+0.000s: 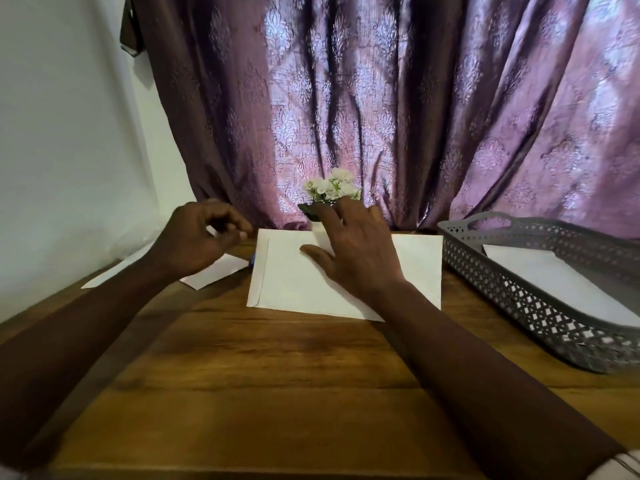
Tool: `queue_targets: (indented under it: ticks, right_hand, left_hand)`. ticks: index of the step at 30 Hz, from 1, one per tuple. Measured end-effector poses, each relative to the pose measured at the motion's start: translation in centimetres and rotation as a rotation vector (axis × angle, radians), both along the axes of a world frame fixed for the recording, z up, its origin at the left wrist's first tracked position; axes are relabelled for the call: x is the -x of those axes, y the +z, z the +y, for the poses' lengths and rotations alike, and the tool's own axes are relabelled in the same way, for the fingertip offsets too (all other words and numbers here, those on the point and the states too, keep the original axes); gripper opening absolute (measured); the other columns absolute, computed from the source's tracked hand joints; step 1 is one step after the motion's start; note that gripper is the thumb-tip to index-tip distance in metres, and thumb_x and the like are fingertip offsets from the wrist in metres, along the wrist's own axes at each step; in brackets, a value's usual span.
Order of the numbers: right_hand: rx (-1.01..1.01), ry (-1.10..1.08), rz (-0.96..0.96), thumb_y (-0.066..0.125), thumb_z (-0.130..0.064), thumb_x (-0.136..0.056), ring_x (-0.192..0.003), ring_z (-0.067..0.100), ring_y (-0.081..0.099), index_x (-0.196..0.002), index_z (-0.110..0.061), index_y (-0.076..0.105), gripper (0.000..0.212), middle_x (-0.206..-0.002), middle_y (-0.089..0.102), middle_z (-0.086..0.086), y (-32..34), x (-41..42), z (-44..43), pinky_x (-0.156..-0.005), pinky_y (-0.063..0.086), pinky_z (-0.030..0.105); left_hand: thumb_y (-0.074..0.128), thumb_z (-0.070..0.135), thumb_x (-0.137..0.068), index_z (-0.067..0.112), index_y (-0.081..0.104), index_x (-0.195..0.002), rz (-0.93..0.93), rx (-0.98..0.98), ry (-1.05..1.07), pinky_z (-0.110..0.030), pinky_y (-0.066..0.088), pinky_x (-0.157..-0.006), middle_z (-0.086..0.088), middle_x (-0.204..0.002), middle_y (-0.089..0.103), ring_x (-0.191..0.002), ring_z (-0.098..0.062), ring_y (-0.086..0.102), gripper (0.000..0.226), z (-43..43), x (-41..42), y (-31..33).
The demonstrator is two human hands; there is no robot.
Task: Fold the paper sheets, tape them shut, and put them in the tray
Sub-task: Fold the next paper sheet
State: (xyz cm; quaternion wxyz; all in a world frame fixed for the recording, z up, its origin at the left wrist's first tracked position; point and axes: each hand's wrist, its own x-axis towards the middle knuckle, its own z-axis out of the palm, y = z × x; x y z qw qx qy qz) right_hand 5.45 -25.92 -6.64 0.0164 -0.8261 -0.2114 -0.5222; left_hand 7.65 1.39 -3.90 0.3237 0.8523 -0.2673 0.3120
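Observation:
A folded white paper sheet (287, 278) lies in the middle of the wooden table. My right hand (353, 251) rests flat on it with fingers spread, pressing it down. My left hand (197, 237) hovers just left of the sheet's far corner, fingers curled and pinched together; I cannot tell whether anything is between them. A small blue object (252, 259) peeks out beside the sheet's left edge. At the right stands a grey perforated tray (519, 289) with one folded white paper (554, 275) inside.
More white paper sheets (207, 275) lie on the table at the left, partly under my left hand. A small pot of white flowers (332, 190) stands behind the folded sheet, against a purple curtain (381, 98). A white wall bounds the left side.

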Motion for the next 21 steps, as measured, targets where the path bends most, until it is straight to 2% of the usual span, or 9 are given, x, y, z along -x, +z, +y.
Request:
queue_targets:
  ticks: [2,5,7,10,12,14,16,19,21]
  right_hand:
    - [0.011,0.091,-0.099,0.081,-0.041,-0.083,-0.090,0.033,0.058,-0.128,-0.014,0.066,0.055,-0.100,0.063,0.012,0.5,0.2,0.5,-0.076,0.043,0.041]
    - [0.090,0.161,-0.248,0.079,-0.033,-0.087,-0.081,0.032,0.058,-0.124,-0.012,0.071,0.043,-0.089,0.060,0.011,0.6,0.8,1.5,-0.069,0.038,0.040]
    - [0.134,0.177,-0.320,0.076,-0.031,-0.091,-0.078,0.030,0.058,-0.122,-0.012,0.073,0.036,-0.087,0.059,0.009,0.6,1.2,2.0,-0.068,0.036,0.040]
    - [0.185,0.198,-0.272,0.073,-0.038,-0.093,-0.081,0.030,0.060,-0.120,-0.016,0.072,0.035,-0.093,0.062,0.008,0.5,1.8,2.4,-0.068,0.037,0.040]
    - [0.209,0.201,-0.084,0.067,-0.053,-0.093,-0.086,0.027,0.060,-0.123,-0.021,0.069,0.044,-0.103,0.061,0.006,0.1,2.1,2.5,-0.068,0.040,0.038]
    - [0.170,0.197,0.162,0.052,-0.067,-0.095,-0.093,0.024,0.063,-0.124,-0.028,0.066,0.051,-0.114,0.061,0.001,-0.4,2.2,2.7,-0.071,0.046,0.035]
    - [0.130,0.158,0.410,0.043,-0.070,-0.097,-0.111,0.023,0.062,-0.126,-0.032,0.066,0.053,-0.125,0.060,0.000,-0.9,1.3,2.5,-0.085,0.047,0.037]
    - [0.161,0.019,0.830,0.035,-0.071,-0.099,-0.145,0.027,0.038,-0.150,-0.039,0.048,0.061,-0.156,0.044,0.002,-2.3,-0.5,1.6,-0.116,0.031,0.049]
    - [0.159,-0.021,1.037,0.024,-0.074,-0.100,-0.157,0.028,0.018,-0.160,-0.041,0.027,0.069,-0.171,0.022,0.000,-3.5,-1.0,1.3,-0.124,0.015,0.056]
  left_hand:
    - [0.084,0.013,-0.082,0.022,0.073,-0.109,0.094,0.027,-0.048,-0.036,0.059,-0.080,0.007,-0.107,0.074,-0.099,-0.015,0.070,0.031,0.4,0.6,-0.1]
    - [0.086,0.014,-0.080,0.028,0.063,-0.131,0.196,-0.006,-0.137,-0.026,0.059,-0.083,0.016,-0.122,0.069,-0.109,-0.005,0.067,0.058,0.4,1.8,-0.9]
    - [0.084,0.019,-0.082,0.027,0.069,-0.119,0.032,-0.042,-0.097,-0.024,0.058,-0.071,0.014,-0.108,0.072,-0.094,-0.006,0.069,0.041,0.1,2.4,-1.7]
    - [0.072,0.029,-0.084,0.022,0.072,-0.097,-0.215,-0.172,-0.030,-0.037,0.056,-0.064,0.010,-0.091,0.070,-0.077,-0.013,0.066,0.015,0.4,3.2,-2.8]
    - [0.071,0.028,-0.083,0.025,0.070,-0.092,-0.213,-0.269,-0.027,-0.037,0.055,-0.066,0.011,-0.090,0.068,-0.078,-0.011,0.064,0.009,1.1,3.3,-3.7]
    - [0.076,0.020,-0.079,0.030,0.068,-0.090,-0.164,-0.407,0.006,-0.035,0.055,-0.070,0.012,-0.091,0.067,-0.081,-0.011,0.064,0.016,1.8,3.7,-4.6]
    - [0.070,0.016,-0.078,0.030,0.068,-0.092,-0.109,-0.530,0.001,-0.038,0.056,-0.074,0.011,-0.095,0.068,-0.088,-0.014,0.067,0.019,2.5,3.9,-5.1]
    - [0.061,0.013,-0.078,0.033,0.068,-0.101,0.090,-0.598,0.005,-0.042,0.055,-0.083,0.014,-0.104,0.067,-0.100,-0.011,0.065,0.031,3.2,3.9,-4.6]
    - [0.058,0.006,-0.073,0.038,0.066,-0.113,0.286,-0.684,0.023,-0.040,0.053,-0.094,0.017,-0.115,0.064,-0.110,-0.008,0.061,0.052,3.5,4.3,-3.8]
